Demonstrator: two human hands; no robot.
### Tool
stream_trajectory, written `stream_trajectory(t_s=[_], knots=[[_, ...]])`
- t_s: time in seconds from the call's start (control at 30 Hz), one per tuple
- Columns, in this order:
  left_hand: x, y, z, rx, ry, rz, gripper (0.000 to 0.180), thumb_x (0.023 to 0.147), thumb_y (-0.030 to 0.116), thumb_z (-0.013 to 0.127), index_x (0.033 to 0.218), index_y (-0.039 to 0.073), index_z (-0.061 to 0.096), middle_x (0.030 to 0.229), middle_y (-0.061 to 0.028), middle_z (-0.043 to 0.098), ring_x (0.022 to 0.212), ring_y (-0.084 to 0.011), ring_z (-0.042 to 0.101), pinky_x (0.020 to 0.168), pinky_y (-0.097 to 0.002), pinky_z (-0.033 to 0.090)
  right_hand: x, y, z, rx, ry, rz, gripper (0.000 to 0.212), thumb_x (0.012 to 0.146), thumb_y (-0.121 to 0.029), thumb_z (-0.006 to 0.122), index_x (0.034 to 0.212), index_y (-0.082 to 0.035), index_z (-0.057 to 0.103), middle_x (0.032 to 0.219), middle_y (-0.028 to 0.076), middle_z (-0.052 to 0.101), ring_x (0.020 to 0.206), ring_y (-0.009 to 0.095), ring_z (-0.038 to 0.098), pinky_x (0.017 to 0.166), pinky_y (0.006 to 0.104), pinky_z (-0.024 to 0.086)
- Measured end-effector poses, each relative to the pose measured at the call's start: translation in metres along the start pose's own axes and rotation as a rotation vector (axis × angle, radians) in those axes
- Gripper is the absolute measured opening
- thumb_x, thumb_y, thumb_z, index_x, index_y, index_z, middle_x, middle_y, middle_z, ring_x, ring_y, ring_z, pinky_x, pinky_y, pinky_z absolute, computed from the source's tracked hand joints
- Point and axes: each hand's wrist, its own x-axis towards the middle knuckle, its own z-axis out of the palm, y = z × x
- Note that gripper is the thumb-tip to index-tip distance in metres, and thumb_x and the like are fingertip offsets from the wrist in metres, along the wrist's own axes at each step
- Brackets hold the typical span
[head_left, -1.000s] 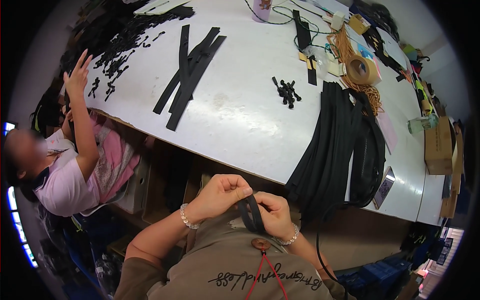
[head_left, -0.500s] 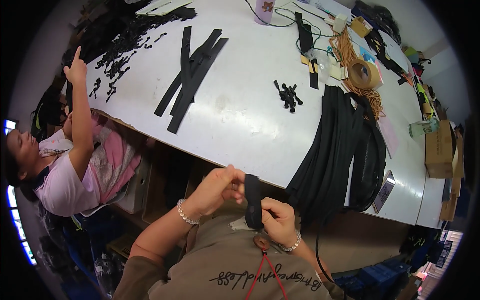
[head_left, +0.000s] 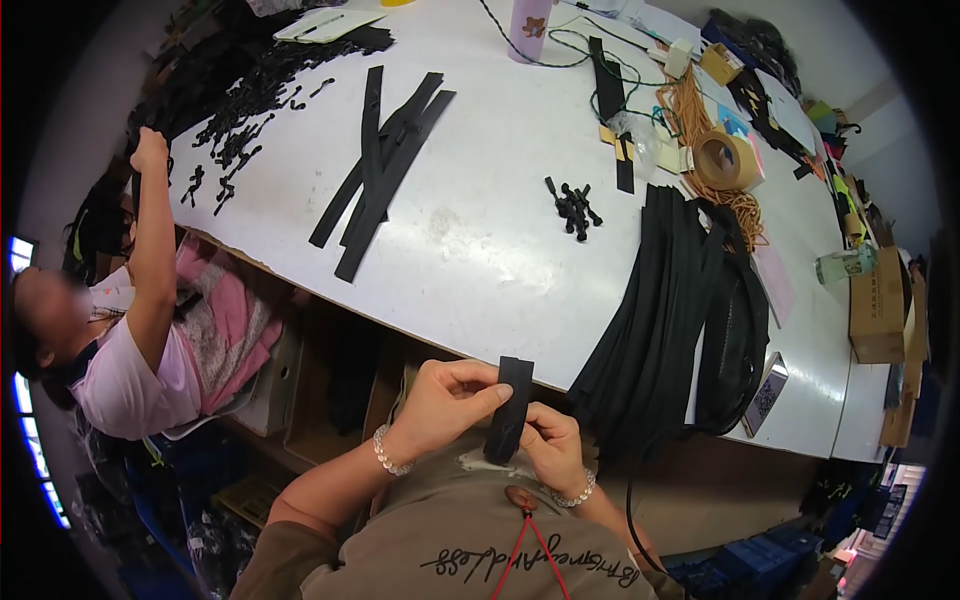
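Note:
In front of my chest, just off the table's near edge, a flat black zipper [head_left: 509, 412] hangs upright between my two hands. My left hand [head_left: 448, 405] pinches its upper part, thumb across the front. My right hand [head_left: 552, 450] is closed on its lower right edge, fingers curled. Farther up the table lie crossed black zipper strips [head_left: 385, 165]. Right of them is a small pile of black zipper pulls [head_left: 575, 208]. A thick bundle of long black zippers [head_left: 650, 310] drapes over the table edge, to the right of my right hand.
At the left, a co-worker [head_left: 140, 350] sits reaching toward a heap of black pulls [head_left: 240, 100]. A purple cup [head_left: 528, 30], tan cord [head_left: 685, 100], a roll of brown tape [head_left: 727, 160], a phone [head_left: 765, 395] and a cardboard box [head_left: 877, 310] are on the white table [head_left: 480, 280].
The zipper has straightened, its front turned more toward me, and my left thumb has come across it. The co-worker's raised arm has lowered toward the heap.

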Motion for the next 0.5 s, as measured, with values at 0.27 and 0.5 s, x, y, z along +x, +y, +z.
stream_trajectory(t_s=[0.27,0.5], knots=[[0.001,-0.007,0.011,-0.076,-0.108,-0.019,0.023,0.08,0.0,0.062,0.103,-0.004,0.06,0.086,-0.004,0.062,0.078,-0.0062,0.057,0.068,-0.0187,0.047,0.0,-0.003,0.0,0.035,0.18,-0.063,0.014,0.09,-0.007,0.052,0.098,0.001,0.06,0.077,0.0,0.058,0.062,0.004,0.05,0.054,0.017,0.041],[-0.009,-0.013,0.024,-0.013,-0.058,-0.051,0.032,0.078,0.001,0.066,0.108,-0.003,0.053,0.077,0.0008,0.059,0.07,-0.0014,0.052,0.062,-0.0156,0.043,0.009,-0.013,-0.011,-0.296,0.302,-0.361,0.007,0.083,0.0,0.059,0.088,0.003,0.061,0.08,0.004,0.058,0.068,0.008,0.052,0.058,0.0197,0.041]])
